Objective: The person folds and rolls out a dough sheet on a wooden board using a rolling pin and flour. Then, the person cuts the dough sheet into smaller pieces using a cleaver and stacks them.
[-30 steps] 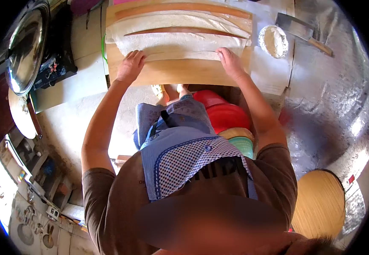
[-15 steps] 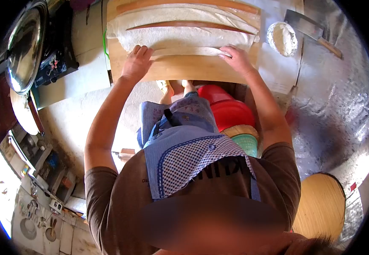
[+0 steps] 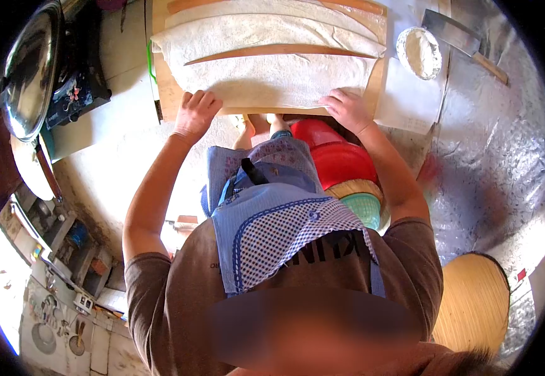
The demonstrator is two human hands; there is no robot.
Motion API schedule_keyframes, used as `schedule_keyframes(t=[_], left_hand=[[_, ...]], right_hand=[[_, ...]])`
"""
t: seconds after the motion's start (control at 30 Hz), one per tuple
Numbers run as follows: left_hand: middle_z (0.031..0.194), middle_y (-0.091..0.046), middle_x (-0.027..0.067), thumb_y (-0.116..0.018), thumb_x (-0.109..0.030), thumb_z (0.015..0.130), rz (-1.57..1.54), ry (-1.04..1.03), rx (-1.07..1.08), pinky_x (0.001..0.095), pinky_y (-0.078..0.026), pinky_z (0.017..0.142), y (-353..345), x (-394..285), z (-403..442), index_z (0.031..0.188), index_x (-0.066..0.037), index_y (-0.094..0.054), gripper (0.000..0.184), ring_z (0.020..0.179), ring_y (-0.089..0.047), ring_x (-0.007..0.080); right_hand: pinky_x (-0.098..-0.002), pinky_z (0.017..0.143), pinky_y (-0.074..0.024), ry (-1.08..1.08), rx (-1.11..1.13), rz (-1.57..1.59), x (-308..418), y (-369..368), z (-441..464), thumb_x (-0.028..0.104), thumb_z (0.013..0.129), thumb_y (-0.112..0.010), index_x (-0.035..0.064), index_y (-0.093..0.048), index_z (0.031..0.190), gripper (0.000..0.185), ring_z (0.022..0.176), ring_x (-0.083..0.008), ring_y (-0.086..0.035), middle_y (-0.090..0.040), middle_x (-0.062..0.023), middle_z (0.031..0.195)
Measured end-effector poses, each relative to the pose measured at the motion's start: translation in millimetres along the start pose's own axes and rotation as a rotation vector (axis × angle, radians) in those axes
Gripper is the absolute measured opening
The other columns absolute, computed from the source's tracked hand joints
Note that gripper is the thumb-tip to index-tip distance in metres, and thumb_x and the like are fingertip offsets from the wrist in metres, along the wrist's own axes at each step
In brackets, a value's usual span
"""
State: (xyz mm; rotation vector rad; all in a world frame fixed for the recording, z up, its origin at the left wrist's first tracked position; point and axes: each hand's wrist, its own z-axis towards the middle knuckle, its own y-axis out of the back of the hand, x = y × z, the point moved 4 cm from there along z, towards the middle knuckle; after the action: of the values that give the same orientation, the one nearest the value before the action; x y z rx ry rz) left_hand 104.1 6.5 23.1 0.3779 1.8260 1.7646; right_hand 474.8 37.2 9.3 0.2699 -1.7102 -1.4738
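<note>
A wide, thin sheet of dough [image 3: 279, 78] lies on a wooden board [image 3: 169, 94], its near edge close to the board's front. At that sheet's near left corner is my left hand [image 3: 198, 113], fingers curled and closed on the edge. My right hand [image 3: 348, 108] pinches the near right corner between thumb and fingers. Behind this sheet, past a narrow strip of bare board, a second layer of dough [image 3: 272, 30] stretches across, with folds along it. The fingertips of both hands are partly hidden.
Right of the board stand a bowl of white flour [image 3: 422, 55] and a cleaver [image 3: 454, 32] with a wooden handle. Red plastic stools [image 3: 341, 160] are under the front right edge. A large shiny lid [image 3: 33, 72] is at left, a round woven tray [image 3: 473, 304] at lower right.
Both hands have drawn toward my body, bringing the dough's near edge with them. The front sheet now lies spread out flatter and covers more of the board's near part.
</note>
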Motion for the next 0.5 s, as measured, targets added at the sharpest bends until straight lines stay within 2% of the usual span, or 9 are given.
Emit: schedule_keyframes(t=[0.13, 0.2, 0.3, 0.4, 0.47, 0.5], left_hand=[[0.088, -0.056, 0.0012, -0.063, -0.015, 0.075, 0.056, -0.018, 0.012, 0.0377, -0.043, 0.073, -0.5, -3.4, -6.4, 0.089, -0.014, -0.059, 0.015, 0.085, -0.058, 0.0191], [0.089, -0.058, 0.0019, -0.064, -0.015, 0.078, 0.028, 0.014, 0.053, 0.0381, -0.044, 0.076, -0.4, -3.4, -12.3, 0.09, -0.014, -0.06, 0.013, 0.086, -0.06, 0.0197], [0.094, -0.062, 0.0035, -0.065, -0.014, 0.08, -0.108, 0.078, -0.016, 0.0383, -0.046, 0.08, -0.2, -1.3, -25.3, 0.094, -0.013, -0.062, 0.015, 0.091, -0.062, 0.0217], [0.1, -0.064, 0.0049, -0.068, -0.015, 0.081, -0.17, 0.198, -0.048, 0.039, -0.047, 0.084, -3.8, 0.4, -41.2, 0.099, -0.011, -0.063, 0.019, 0.095, -0.063, 0.0238], [0.105, -0.063, 0.0058, -0.07, -0.014, 0.08, -0.172, 0.266, -0.015, 0.0408, -0.048, 0.086, -8.4, 5.2, -52.0, 0.102, -0.01, -0.064, 0.024, 0.101, -0.061, 0.0244], [0.108, -0.062, 0.0063, -0.07, -0.014, 0.08, -0.134, 0.308, -0.085, 0.0411, -0.048, 0.087, -4.6, 6.8, -53.3, 0.103, -0.01, -0.064, 0.025, 0.103, -0.059, 0.0251]], right_hand=[[-0.0354, 0.071, -0.054, 0.008, -0.001, 0.049, 2.7, 6.3, 4.1, 0.017, 0.08, -0.069, 0.0161, -0.07, 0.096, 0.016, 0.084, -0.0221, -0.064, -0.062, -0.0023, 0.091], [-0.0387, 0.076, -0.0512, -0.073, -0.078, 0.099, -1.9, 16.6, 14.6, 0.019, 0.078, -0.071, 0.0148, -0.07, 0.097, 0.019, 0.088, -0.0243, -0.061, -0.061, -0.0033, 0.094], [-0.0451, 0.09, -0.0426, -0.114, -0.36, -0.11, -11.0, 30.0, 64.4, 0.019, 0.074, -0.075, 0.015, -0.068, 0.106, 0.033, 0.102, -0.0282, -0.055, -0.059, -0.004, 0.108], [-0.0412, 0.09, -0.0437, -0.169, -0.283, -0.199, -16.7, 22.8, 98.2, 0.013, 0.073, -0.074, 0.0192, -0.067, 0.113, 0.04, 0.102, -0.0248, -0.056, -0.06, -0.0017, 0.109], [-0.0403, 0.089, -0.0439, -0.121, -0.272, -0.203, -31.8, 12.5, 103.8, 0.013, 0.073, -0.074, 0.0198, -0.067, 0.113, 0.04, 0.102, -0.0243, -0.056, -0.06, -0.0011, 0.108], [-0.0394, 0.089, -0.0441, -0.086, -0.257, -0.22, -32.6, 11.1, 106.8, 0.012, 0.073, -0.074, 0.0203, -0.067, 0.113, 0.041, 0.102, -0.0237, -0.056, -0.06, -0.0005, 0.107]])
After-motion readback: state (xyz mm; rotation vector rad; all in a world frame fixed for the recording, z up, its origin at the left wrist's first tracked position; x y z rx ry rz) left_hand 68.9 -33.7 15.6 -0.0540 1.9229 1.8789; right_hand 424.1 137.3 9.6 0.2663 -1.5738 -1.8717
